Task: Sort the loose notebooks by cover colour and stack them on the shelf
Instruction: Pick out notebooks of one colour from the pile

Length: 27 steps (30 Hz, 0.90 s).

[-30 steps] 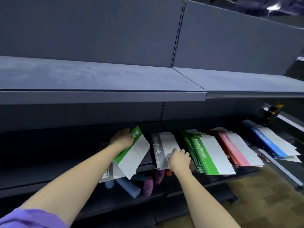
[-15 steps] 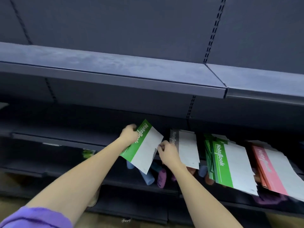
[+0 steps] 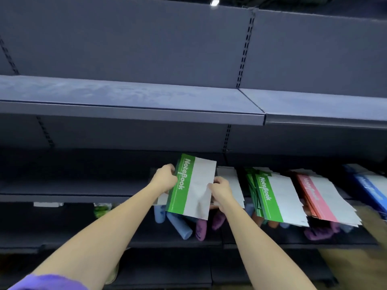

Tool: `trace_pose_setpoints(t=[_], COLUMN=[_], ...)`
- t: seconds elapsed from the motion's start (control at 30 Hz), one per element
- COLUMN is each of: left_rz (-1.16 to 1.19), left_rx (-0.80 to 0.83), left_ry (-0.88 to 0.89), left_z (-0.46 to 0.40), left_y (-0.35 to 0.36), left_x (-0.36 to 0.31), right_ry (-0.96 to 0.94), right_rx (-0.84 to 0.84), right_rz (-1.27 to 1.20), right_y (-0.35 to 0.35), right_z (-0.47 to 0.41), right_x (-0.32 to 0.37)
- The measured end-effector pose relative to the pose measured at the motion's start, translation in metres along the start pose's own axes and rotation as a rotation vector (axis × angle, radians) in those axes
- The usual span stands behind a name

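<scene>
Dark blue-grey metal forms the shelving [image 3: 134, 97], whose upper board fills the width of the view. On the lower shelf [image 3: 73, 188], toward its right end, a green stack [image 3: 270, 197] is laid beside a pink stack [image 3: 318, 197], with a blue stack [image 3: 370, 189] at the far right edge; all three overhang the front edge. A grey notebook [image 3: 230, 181] is seen lying just left of the green stack, largely hidden behind the right hand. Below that shelf, coloured rolled items [image 3: 180, 225] are heaped.

A green notebook [image 3: 188, 185] is held in the air in front of the lower shelf, near its middle. Its green spine side is gripped by the left hand [image 3: 164, 180], fingers curled round the edge. Its white edge is pinched by the right hand [image 3: 219, 190].

Compared with half a second earlier, the green notebook has been turned more upright and brought rightward, and the right hand has been moved from the grey notebook onto it.
</scene>
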State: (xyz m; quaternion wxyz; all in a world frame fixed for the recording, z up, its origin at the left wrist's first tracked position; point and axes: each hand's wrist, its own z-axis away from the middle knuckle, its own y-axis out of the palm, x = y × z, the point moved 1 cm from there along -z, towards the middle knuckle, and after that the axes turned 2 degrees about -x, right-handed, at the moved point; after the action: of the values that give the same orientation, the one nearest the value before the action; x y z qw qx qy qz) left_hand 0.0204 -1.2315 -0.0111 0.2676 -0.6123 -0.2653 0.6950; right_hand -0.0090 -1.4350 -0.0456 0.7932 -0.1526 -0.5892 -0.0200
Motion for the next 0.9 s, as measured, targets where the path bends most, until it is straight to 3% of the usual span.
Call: trace_pose_setpoints(t=[0.13,0.27,0.4,0.6,0.8,0.9], left_rz=[0.015,-0.216,-0.305,-0.329,-0.386,-0.409], left_rx=[0.136,0.172,0.254,0.266,0.218,0.172], left_ry=[0.091,0.365,0.489,0.517,0.481,0.448], left_z=[-0.001,0.002,0.016,0.022,0.021,0.019], left_y=[0.024,0.054,0.092,0.141,0.182,0.191], left_x=[-0.019,-0.055,-0.09,-0.139,-0.171,-0.175], right_ry=[-0.023,-0.026,0.019,-0.016,-0.083,-0.076], right_rx=[-0.232,-0.431,-0.554,-0.556,-0.384,-0.323], right_rz=[-0.029,-0.068,-0.037,0.253,0.564,0.832], right_y=[-0.048,-0.101,-0.153,-0.229,-0.266,-0.265], right_z=[0.018,0.024,0.026,0.004,-0.032,-0.045], right_x=[0.004,-0.007,-0.023,-0.03,-0.04,-0.046])
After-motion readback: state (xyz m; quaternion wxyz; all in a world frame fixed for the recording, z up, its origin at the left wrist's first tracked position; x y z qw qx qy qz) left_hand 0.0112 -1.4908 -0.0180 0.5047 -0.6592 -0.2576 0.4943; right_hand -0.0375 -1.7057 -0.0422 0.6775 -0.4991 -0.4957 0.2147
